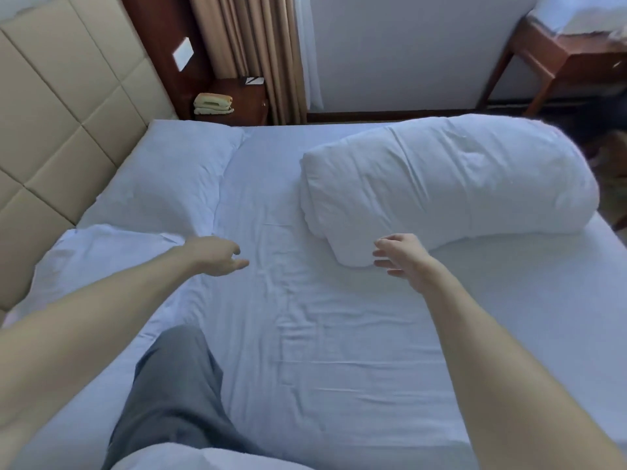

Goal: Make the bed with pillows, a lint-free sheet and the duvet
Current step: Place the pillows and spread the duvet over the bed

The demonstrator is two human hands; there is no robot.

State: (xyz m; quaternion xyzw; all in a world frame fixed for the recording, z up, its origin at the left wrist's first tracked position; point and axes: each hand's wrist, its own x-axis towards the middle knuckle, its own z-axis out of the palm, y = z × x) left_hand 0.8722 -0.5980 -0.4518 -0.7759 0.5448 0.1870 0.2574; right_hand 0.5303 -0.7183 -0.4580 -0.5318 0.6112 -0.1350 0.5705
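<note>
A white sheet [339,351] covers the mattress, creased in the middle. Two white pillows lie against the headboard on the left: a far pillow [163,178] and a near pillow [98,262]. A folded white duvet [448,178] lies in a thick bundle at the right, toward the foot end. My left hand [217,256] hovers over the sheet beside the near pillow, fingers loosely curled, holding nothing. My right hand [400,256] reaches out with spread fingers just at the near corner of the duvet, not gripping it. My knee in grey trousers [169,385] rests on the bed.
A padded beige headboard [61,130] lines the left. Behind the bed stand a wooden nightstand [244,100] with a telephone [213,103], beige curtains [251,45], and a wooden table [559,59] at the far right.
</note>
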